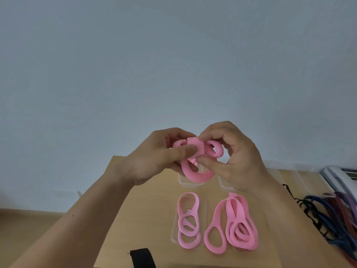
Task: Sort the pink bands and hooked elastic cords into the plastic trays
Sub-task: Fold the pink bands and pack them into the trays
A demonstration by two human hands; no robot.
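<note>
Both my hands hold one twisted pink band (195, 176) in the air above the table. My left hand (154, 159) pinches its left loops between thumb and fingers. My right hand (235, 161) pinches its right loop. Below, a clear plastic tray (204, 209) holds coiled pink bands (188, 221). To its right lies a larger heap of pink bands (235, 225) over another clear tray, mostly hidden. Two more clear trays (190, 184) sit farther back, partly behind my hands. Hooked elastic cords (334, 215) in blue, red and purple lie at the table's right.
The wooden table (139, 219) stands against a pale wall. A black strap (143, 257) lies at its near edge. A white and grey object (340, 178) sits at the far right. Black cord ends (307, 207) trail beside the coloured cords.
</note>
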